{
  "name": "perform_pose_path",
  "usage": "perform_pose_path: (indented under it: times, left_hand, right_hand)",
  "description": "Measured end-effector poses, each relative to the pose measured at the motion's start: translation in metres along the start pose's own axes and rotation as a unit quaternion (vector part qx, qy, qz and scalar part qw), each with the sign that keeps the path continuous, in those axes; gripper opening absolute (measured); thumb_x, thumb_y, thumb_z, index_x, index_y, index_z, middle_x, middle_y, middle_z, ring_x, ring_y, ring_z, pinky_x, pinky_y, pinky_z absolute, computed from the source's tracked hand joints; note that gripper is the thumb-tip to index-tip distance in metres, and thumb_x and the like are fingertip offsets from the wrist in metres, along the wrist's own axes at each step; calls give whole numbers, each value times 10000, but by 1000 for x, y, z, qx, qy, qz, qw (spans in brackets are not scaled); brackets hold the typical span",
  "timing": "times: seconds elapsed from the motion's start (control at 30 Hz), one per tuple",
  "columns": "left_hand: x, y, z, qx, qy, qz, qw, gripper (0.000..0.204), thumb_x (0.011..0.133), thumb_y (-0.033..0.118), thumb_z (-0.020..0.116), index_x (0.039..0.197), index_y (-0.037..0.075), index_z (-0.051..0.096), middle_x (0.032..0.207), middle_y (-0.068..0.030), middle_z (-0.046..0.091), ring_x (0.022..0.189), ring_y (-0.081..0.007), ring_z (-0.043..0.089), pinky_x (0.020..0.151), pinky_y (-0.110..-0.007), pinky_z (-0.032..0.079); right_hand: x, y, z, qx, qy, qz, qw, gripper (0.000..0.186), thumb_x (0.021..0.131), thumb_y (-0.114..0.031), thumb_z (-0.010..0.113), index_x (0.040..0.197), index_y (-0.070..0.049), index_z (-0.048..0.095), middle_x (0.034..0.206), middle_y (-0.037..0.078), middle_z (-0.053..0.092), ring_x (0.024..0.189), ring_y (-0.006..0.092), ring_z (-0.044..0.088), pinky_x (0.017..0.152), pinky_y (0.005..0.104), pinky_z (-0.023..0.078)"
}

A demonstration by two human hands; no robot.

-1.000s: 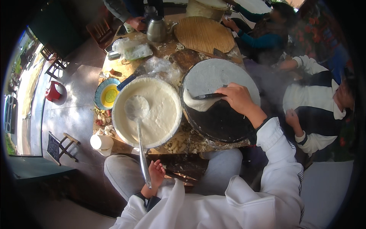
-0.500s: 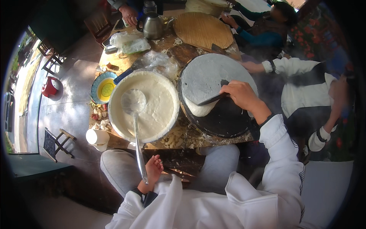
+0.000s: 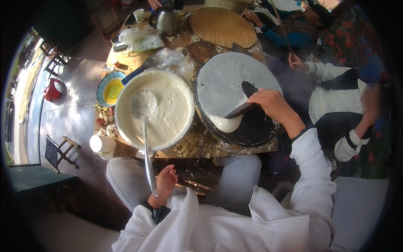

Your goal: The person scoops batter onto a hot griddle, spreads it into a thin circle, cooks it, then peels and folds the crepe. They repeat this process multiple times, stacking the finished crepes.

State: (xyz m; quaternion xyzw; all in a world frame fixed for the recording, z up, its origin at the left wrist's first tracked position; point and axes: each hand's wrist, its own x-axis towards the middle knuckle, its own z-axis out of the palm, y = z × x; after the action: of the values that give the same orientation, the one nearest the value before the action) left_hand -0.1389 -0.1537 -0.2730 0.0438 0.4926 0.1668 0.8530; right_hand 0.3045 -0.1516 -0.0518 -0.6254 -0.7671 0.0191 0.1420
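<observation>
On the round black griddle [image 3: 256, 136], a grey layer of batter [image 3: 222, 77] covers the far part. My right hand [image 3: 273, 104] is closed on a dark flat scraper [image 3: 240, 110], which is tilted against the batter. A pale, thick pool of batter [image 3: 226, 123] gathers at the scraper's near edge; the near right of the griddle shows black. My left hand [image 3: 167, 181] rests low by my thigh, loosely open and empty, beside the handle of a ladle [image 3: 150, 168]. The ladle's bowl sits in a large basin [image 3: 119, 122] of pale batter.
Left of the basin are a bowl [image 3: 100, 98] of yellow liquid and a white cup [image 3: 102, 144]. A metal kettle [image 3: 167, 23], plastic bags [image 3: 140, 40] and a round woven board [image 3: 224, 27] lie farther back. A person in white sleeves [image 3: 331, 105] is close on the right.
My right hand and the scraper have shifted slightly right, and the scraper is turned more steeply. The person on the right now raises a thin stick. A far hand has drawn back beside the kettle.
</observation>
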Motion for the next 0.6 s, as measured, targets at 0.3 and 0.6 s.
perform_pose_path:
  times: [0.3,0.6]
  left_hand:
    - [-4,-2,5,22,-7,4,1000,171,910,284,576,1000,144,613,766,28,587,687,-130,541,633,-263,451]
    - [-5,-5,6,42,-17,-11,999,165,935,283,545,1013,158,620,787,52,584,728,-120,549,663,-260,451]
  right_hand:
    - [29,-6,41,25,16,-76,997,217,765,22,554,924,-82,658,958,73,679,962,248,642,993,437,458]
    - [20,-2,29,-3,59,-110,992,170,774,-46,563,912,-89,652,937,74,679,930,252,644,937,404,492]
